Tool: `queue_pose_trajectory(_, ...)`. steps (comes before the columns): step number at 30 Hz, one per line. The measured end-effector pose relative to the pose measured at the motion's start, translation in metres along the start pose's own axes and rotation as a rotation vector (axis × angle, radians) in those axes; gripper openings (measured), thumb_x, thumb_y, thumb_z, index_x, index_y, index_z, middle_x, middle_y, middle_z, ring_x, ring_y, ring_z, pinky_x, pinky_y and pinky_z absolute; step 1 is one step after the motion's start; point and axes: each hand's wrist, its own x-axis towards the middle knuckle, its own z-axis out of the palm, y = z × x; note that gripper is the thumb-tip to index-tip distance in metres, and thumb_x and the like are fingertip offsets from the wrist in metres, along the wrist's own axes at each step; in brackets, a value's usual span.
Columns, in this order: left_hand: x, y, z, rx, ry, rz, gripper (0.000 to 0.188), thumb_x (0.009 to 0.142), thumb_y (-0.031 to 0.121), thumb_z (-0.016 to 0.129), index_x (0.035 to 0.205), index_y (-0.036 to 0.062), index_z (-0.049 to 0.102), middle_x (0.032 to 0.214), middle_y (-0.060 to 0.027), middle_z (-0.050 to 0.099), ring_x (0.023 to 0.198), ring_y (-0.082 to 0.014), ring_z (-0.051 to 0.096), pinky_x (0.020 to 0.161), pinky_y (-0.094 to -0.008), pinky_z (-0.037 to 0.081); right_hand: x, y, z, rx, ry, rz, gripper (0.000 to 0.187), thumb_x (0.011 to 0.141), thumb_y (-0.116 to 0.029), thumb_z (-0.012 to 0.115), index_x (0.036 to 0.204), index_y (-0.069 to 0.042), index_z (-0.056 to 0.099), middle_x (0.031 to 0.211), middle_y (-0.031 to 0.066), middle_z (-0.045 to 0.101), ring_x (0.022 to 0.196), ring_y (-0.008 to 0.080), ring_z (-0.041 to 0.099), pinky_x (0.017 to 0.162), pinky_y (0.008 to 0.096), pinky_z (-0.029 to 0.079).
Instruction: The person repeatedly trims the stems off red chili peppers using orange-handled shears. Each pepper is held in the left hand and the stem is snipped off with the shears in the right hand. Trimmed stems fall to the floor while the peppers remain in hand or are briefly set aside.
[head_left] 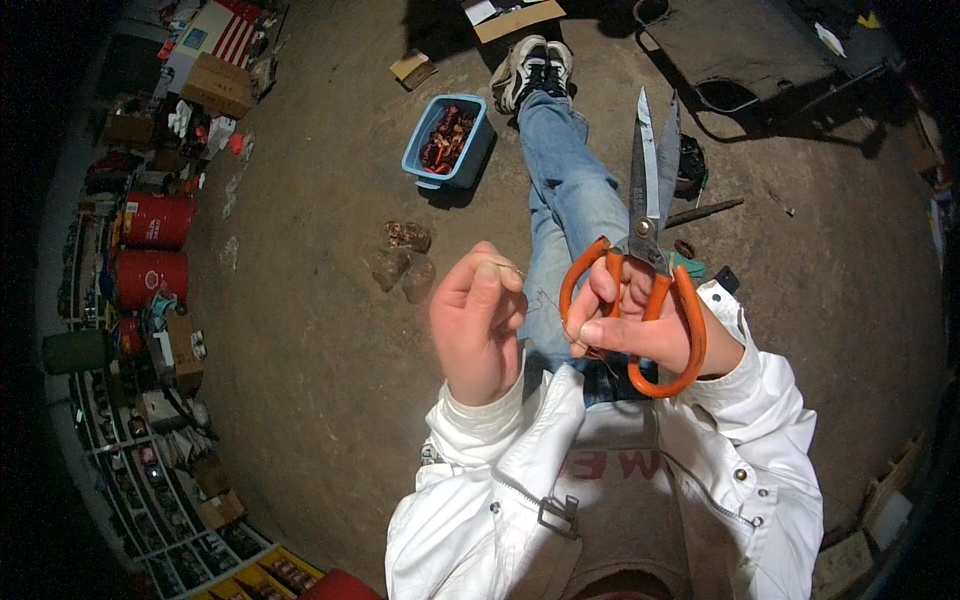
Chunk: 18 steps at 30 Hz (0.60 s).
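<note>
In the head view, large scissors with glossy orange loop handles and long, tapering steel blades are gripped by the right hand; its fingers are curled shut through and around the loops, and the slightly parted blades point to the far side. Just left of it, a thin, pale wire is pinched between thumb and fingertips of the left hand, the fingers closed on its end; the strand runs across to the right hand. Beyond, a blue rectangular plastic tub of reddish scraps stands on the rough, brown dirt floor, beside the denim-clad leg.
</note>
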Motion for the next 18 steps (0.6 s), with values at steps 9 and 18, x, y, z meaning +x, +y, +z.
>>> queue_pose_trajectory(9,-0.0029,-0.0005,0.0009,0.053,-0.003,0.006,0.021,0.098,0.016,0.054,0.083,0.0007,0.059,0.074,0.0018,0.046,0.056,-0.0027,0.033,0.051,-0.0201,0.026,0.0031,-0.0025,-0.0006,-0.092,0.009,0.015,0.028,0.085,-0.004,0.07,0.095,-0.009,0.045,0.096,0.0059,0.066,0.09,0.012,0.063,0.081,0.0265,0.051)
queue_pose_trajectory(18,-0.0033,-0.0005,0.0018,0.09,-0.021,0.009,0.021,0.097,0.015,0.054,0.083,-0.0006,0.06,0.077,0.0015,0.047,0.057,-0.0027,0.033,0.052,-0.0199,0.024,0.0044,-0.0025,0.0018,-0.043,0.027,-0.023,0.029,0.085,-0.003,0.071,0.094,-0.009,0.044,0.096,0.006,0.066,0.091,0.0114,0.063,0.082,0.0258,0.05)
